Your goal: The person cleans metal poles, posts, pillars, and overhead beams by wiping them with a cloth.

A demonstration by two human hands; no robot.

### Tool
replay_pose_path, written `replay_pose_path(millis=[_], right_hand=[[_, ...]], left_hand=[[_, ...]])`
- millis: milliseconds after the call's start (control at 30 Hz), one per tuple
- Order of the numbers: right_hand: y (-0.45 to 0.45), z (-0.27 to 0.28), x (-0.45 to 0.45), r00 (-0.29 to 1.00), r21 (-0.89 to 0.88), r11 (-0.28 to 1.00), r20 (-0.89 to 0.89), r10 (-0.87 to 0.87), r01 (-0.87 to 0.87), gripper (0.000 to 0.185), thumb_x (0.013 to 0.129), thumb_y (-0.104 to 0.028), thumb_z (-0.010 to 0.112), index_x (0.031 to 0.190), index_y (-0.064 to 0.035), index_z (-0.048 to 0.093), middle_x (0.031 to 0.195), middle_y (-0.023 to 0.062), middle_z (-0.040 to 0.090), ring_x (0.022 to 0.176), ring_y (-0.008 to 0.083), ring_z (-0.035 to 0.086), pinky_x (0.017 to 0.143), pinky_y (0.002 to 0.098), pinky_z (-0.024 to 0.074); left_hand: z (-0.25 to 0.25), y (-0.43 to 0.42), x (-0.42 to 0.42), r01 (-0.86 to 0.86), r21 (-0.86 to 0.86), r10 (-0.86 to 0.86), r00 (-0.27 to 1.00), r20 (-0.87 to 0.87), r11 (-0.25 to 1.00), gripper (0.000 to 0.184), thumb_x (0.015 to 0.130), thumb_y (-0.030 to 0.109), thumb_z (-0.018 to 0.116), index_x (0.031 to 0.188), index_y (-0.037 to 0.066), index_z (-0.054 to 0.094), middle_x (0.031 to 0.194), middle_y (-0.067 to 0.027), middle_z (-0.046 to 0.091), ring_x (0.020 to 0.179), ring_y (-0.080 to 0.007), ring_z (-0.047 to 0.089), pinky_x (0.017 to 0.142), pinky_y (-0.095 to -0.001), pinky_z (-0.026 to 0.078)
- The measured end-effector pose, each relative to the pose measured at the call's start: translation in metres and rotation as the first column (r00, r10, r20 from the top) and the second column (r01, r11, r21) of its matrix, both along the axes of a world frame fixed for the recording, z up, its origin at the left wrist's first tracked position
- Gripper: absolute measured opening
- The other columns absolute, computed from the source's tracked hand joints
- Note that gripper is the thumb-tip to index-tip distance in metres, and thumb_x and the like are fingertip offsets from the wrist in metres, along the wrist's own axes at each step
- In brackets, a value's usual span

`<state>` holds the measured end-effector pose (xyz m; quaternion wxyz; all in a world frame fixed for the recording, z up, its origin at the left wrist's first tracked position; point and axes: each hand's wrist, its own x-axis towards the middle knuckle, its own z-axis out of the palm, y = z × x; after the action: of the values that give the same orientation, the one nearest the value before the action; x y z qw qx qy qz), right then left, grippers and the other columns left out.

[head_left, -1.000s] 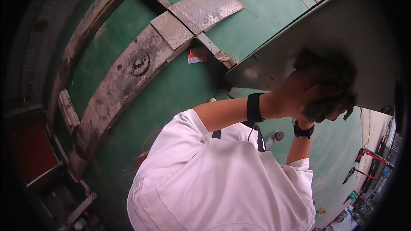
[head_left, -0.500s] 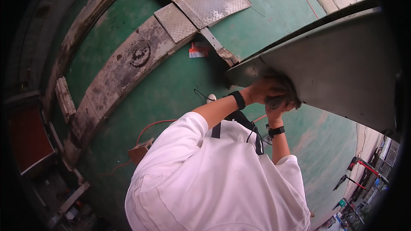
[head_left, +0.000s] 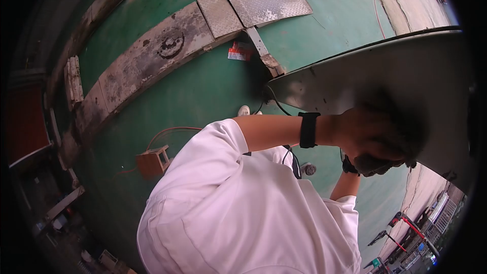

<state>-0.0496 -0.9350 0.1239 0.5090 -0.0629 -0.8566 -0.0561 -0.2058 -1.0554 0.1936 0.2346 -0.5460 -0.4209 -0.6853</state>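
Observation:
My left hand [head_left: 373,132], with a black band on its wrist, reaches across to the grey panel [head_left: 324,81]. Its fingers are curled, partly blurred and in shadow, over a dark, rag-like bundle [head_left: 380,165] at the panel's lower edge. What the bundle is exactly cannot be made out. Under it, my right forearm [head_left: 346,186] comes up to a dark wristband [head_left: 350,165]. The right hand itself is hidden behind the bundle and the left hand.
A stained metal ramp [head_left: 137,66] with tread plates [head_left: 269,2] lies on the green floor [head_left: 203,91]. A wooden box [head_left: 151,162] sits beside a red hose [head_left: 175,129]. Red-handled equipment [head_left: 413,227] stands at lower right.
Both hands have moved right and nearer along the panel, with the dark bundle between them. My left arm has stretched out, and the right hand has gone out of sight behind it.

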Motion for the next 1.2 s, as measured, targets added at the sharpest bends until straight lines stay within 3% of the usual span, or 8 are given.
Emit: replay_pose_path(millis=[267, 433, 633, 767, 800, 900, 1033, 1200], right_hand=[[-0.001, -0.072, -0.010, 1.000, -0.324, 0.946, 0.006, 0.001, 0.001, 0.073, 0.070, -0.022, 0.081, 0.129, -0.0013, 0.044, 0.140, 0.0168, 0.029, 0.128, 0.0400, 0.032, 0.107, 0.0514, 0.0299], [-0.031, -0.090, -0.017, 0.997, -0.443, 0.892, 0.034, -0.075, 0.083, 0.069, 0.072, -0.019, 0.080, 0.129, -0.0016, 0.044, 0.140, 0.0169, 0.030, 0.128, 0.0389, 0.033, 0.106, 0.0500, 0.0314], [-0.102, -0.114, -0.035, 0.968, -0.551, 0.797, 0.101, -0.229, 0.246, 0.066, 0.074, -0.016, 0.079, 0.129, -0.0019, 0.045, 0.140, 0.0169, 0.032, 0.129, 0.0376, 0.035, 0.106, 0.0483, 0.0332], [-0.163, -0.129, -0.041, 0.841, -0.549, 0.649, 0.449, -0.302, 0.527, 0.061, 0.078, -0.011, 0.076, 0.130, -0.0024, 0.046, 0.141, 0.0174, 0.035, 0.129, 0.0364, 0.039, 0.105, 0.0462, 0.0356], [-0.179, -0.137, -0.045, 0.853, -0.685, 0.528, 0.495, -0.167, 0.501, 0.057, 0.080, -0.004, 0.070, 0.132, -0.0027, 0.046, 0.139, 0.0195, 0.043, 0.127, 0.0383, 0.045, 0.104, 0.0457, 0.0385], [-0.231, -0.154, -0.088, 0.781, -0.637, 0.550, 0.623, -0.043, 0.539, 0.057, 0.077, -0.001, 0.069, 0.131, -0.0035, 0.051, 0.136, 0.0169, 0.049, 0.126, 0.0349, 0.047, 0.103, 0.0425, 0.0401], [-0.285, -0.160, -0.169, 0.773, -0.685, 0.465, 0.635, 0.003, 0.561, 0.053, 0.075, 0.009, 0.064, 0.126, -0.0031, 0.055, 0.138, 0.0176, 0.048, 0.125, 0.0368, 0.049, 0.102, 0.0434, 0.0420], [-0.288, -0.129, -0.252, 0.862, -0.659, 0.597, 0.494, -0.115, 0.458, 0.054, 0.074, 0.008, 0.065, 0.126, -0.0031, 0.055, 0.139, 0.0166, 0.048, 0.126, 0.0372, 0.048, 0.103, 0.0432, 0.0416]], left_hand=[[-0.073, -0.003, -0.019, -0.083, -0.099, 0.060, 0.975, -0.212, 0.992, 0.022, 0.077, 0.034, 0.069, 0.094, 0.021, 0.070, 0.078, -0.0062, 0.052, 0.067, -0.0246, 0.058, 0.058, -0.0353, 0.051], [-0.092, -0.010, -0.024, 0.493, -0.597, -0.440, 0.864, 0.246, 0.633, 0.029, 0.081, 0.041, 0.063, 0.085, 0.013, 0.066, 0.079, -0.0061, 0.055, 0.070, -0.0270, 0.060, 0.063, -0.0365, 0.053], [-0.146, -0.028, -0.042, 0.258, -0.397, -0.333, 0.934, -0.132, 0.881, 0.028, 0.087, 0.026, 0.057, 0.113, 0.016, 0.060, 0.105, -0.0067, 0.059, 0.084, -0.0322, 0.063, 0.070, -0.0387, 0.053], [-0.193, -0.075, -0.082, 0.459, -0.735, -0.548, 0.824, 0.143, 0.499, 0.040, 0.086, 0.018, 0.058, 0.126, 0.018, 0.053, 0.107, -0.0104, 0.057, 0.086, -0.0336, 0.063, 0.070, -0.0404, 0.054], [-0.208, -0.088, -0.091, 0.492, -0.805, -0.578, 0.780, 0.239, 0.332, 0.043, 0.085, 0.017, 0.059, 0.128, 0.018, 0.051, 0.106, -0.0116, 0.056, 0.085, -0.0338, 0.064, 0.070, -0.0409, 0.054], [-0.241, -0.144, -0.132, 0.507, -0.860, -0.547, 0.734, 0.403, 0.047, 0.051, 0.083, 0.013, 0.063, 0.132, 0.018, 0.048, 0.110, -0.0147, 0.055, 0.089, -0.0368, 0.064, 0.075, -0.0449, 0.054], [-0.243, -0.215, -0.214, 0.568, -0.821, -0.410, 0.764, 0.498, 0.060, 0.059, 0.080, 0.012, 0.068, 0.133, 0.017, 0.045, 0.105, -0.0163, 0.054, 0.086, -0.0384, 0.064, 0.070, -0.0449, 0.053], [-0.210, -0.229, -0.273, 0.574, -0.781, -0.302, 0.811, 0.501, 0.248, 0.070, 0.075, 0.007, 0.071, 0.138, 0.020, 0.042, 0.109, -0.0200, 0.053, 0.091, -0.0406, 0.063, 0.077, -0.0444, 0.053]])
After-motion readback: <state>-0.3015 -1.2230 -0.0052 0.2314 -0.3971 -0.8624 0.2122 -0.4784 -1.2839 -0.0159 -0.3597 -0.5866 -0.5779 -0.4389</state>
